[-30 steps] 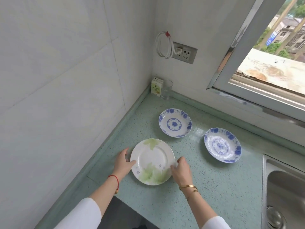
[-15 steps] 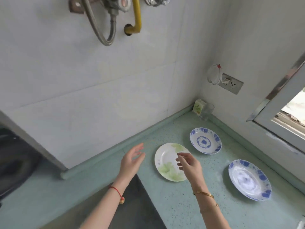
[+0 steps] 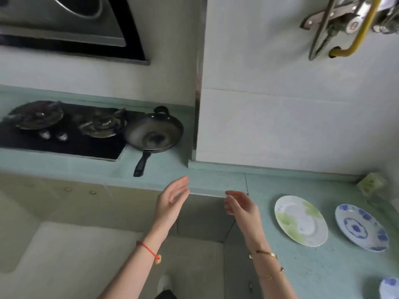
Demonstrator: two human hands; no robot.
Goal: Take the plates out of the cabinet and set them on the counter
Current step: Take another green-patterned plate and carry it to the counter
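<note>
A white plate with green leaves [image 3: 301, 221] lies flat on the pale green counter [image 3: 319, 270] at the right. Beside it, further right, sits a blue-and-white plate [image 3: 361, 228]. The rim of another blue-patterned plate [image 3: 391, 288] shows at the bottom right corner. My left hand [image 3: 172, 201] and my right hand [image 3: 240, 207] hover empty in mid-air in front of the counter's inner corner, fingers relaxed and palms facing each other. Both are left of the plates and touch nothing. Cabinet fronts [image 3: 133, 203] run below the counter edge.
A black frying pan [image 3: 154, 134] sits on the counter beside a gas hob [image 3: 60, 128] at the left. A range hood [image 3: 71, 24] hangs above. Pipes and a yellow hose [image 3: 354, 26] are on the wall at upper right. A small carton [image 3: 371, 183] stands in the far corner.
My view has swung left, away from the window corner toward the hob. Both hands let go of the green-leaf plate and moved left off the counter, now empty.
</note>
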